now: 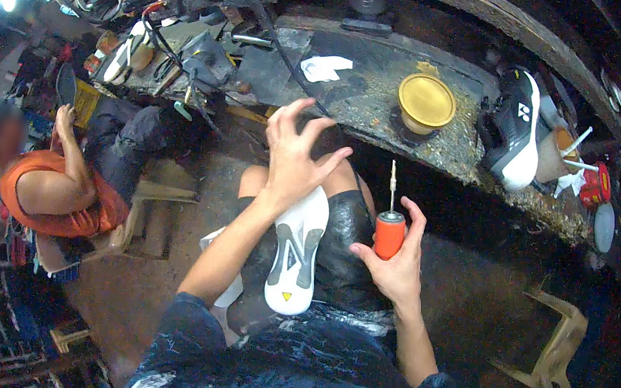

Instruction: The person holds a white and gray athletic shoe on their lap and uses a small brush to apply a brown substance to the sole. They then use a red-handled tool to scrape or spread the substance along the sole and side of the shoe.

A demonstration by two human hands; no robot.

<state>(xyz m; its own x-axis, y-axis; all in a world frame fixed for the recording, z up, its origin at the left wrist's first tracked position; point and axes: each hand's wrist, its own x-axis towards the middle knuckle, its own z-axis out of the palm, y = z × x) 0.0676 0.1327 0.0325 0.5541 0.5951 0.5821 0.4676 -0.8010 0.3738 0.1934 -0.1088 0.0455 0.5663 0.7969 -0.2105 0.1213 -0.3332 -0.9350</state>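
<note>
My right hand [397,273] is closed round the orange handle of an awl [390,236], whose thin metal shaft points away from me. My left hand [293,146] has its fingers spread and curved above the far end of a white shoe sole [292,284]; I see nothing held in it. Grey panels and a small yellow triangle mark the sole, which lies lengthwise over my lap with its far end partly hidden by my left hand and wrist. Beside it, another white piece [229,292] is partly covered by my left forearm.
A worn workbench [370,70] spans the far side, bearing a gold-lidded tub [426,104], a white cloth or paper scrap [325,68] and a black-and-white shoe [517,129]. A dark cord [281,45] hangs across it. Plastic stools [562,338] flank me; a person in orange [65,193] sits left.
</note>
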